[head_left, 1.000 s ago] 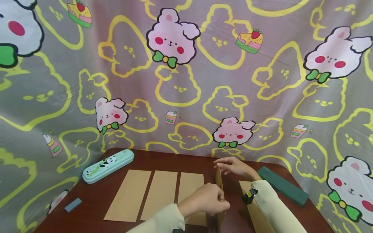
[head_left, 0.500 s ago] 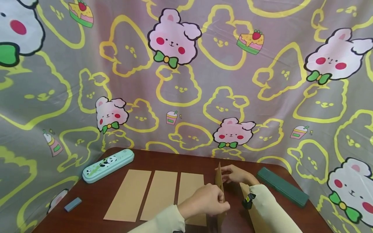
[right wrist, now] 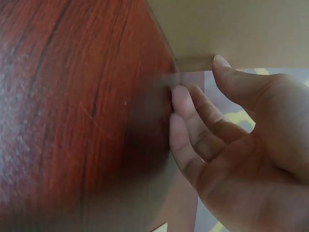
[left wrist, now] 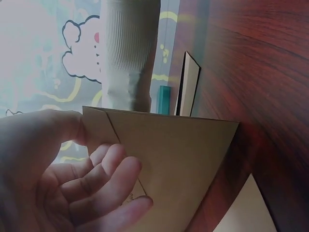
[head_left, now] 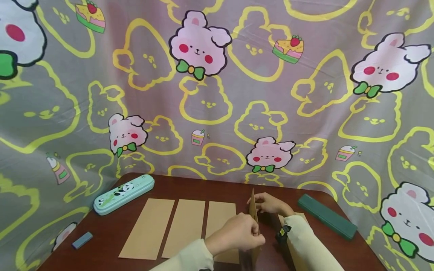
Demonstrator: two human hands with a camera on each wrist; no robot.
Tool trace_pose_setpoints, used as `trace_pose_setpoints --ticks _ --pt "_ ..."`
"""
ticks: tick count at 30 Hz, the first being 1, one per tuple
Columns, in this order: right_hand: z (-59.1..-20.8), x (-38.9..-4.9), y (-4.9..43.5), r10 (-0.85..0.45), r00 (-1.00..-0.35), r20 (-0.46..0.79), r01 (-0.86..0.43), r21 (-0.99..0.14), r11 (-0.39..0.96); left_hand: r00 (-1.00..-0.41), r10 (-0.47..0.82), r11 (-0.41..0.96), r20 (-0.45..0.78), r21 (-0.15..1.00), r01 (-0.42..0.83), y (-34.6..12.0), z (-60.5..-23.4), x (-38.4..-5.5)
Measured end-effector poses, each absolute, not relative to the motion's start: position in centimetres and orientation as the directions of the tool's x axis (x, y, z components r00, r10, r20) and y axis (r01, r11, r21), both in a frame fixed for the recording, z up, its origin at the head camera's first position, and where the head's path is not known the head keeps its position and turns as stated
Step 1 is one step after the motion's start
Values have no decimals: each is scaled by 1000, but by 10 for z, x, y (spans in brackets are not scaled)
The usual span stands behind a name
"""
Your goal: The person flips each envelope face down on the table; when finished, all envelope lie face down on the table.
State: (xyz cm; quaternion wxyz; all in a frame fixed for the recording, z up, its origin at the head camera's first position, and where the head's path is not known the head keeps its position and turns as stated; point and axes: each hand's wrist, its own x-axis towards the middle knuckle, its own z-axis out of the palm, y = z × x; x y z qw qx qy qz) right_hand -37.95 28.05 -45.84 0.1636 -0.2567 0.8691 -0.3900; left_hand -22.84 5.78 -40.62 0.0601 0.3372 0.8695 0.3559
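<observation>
A brown kraft envelope (head_left: 254, 226) stands on its long edge on the table, right of the middle. My left hand (head_left: 237, 233) pinches its near end. In the left wrist view, the thumb goes behind the envelope (left wrist: 169, 159) and the fingers lie on the side with the flap seam. My right hand (head_left: 271, 204) is at the far end. In the right wrist view, its thumb tip touches the envelope (right wrist: 231, 34) by the end edge, while the bent fingers (right wrist: 181, 137) reach past that edge, tips at the tabletop.
Three flat kraft pieces (head_left: 147, 229) lie in a row on the left of the dark red table (head_left: 203, 188). Another kraft piece (head_left: 300, 259) lies under the right forearm. A mint panda pencil case (head_left: 123, 194), a small blue-grey block (head_left: 82, 240) and a dark green case (head_left: 327, 216) flank them.
My right hand has slid from the envelope's upper far corner down along its far end to the table. The left hand keeps its pinch in nearly the same place.
</observation>
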Motion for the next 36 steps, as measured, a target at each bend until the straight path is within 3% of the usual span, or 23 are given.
trace_pose_setpoints --ticks 5,11,16,20,25,31,36 --pt "-454 -382 297 -601 -791 -112 -238 -849 472 -734 646 491 210 622 609 53 -405 -229" --pt "-443 -385 320 -506 -854 -120 -128 -894 428 -752 609 424 250 700 575 42 -413 -232" --pt "-433 -386 328 -421 -901 -106 -115 -876 468 -785 596 499 170 687 527 32 -422 -227" --pt "-426 -387 329 -427 -900 -90 -154 -851 502 -776 623 555 102 641 530 29 -427 -220" --pt "-422 -389 326 -426 -901 -78 -178 -830 529 -771 622 578 137 585 569 31 -436 -218" --pt "-435 -385 314 -362 -927 -100 -161 -765 624 -802 597 646 14 584 491 35 -454 -218" --pt "-450 -378 301 -324 -941 -99 -172 -683 710 -779 622 717 -80 457 526 44 -464 -218"
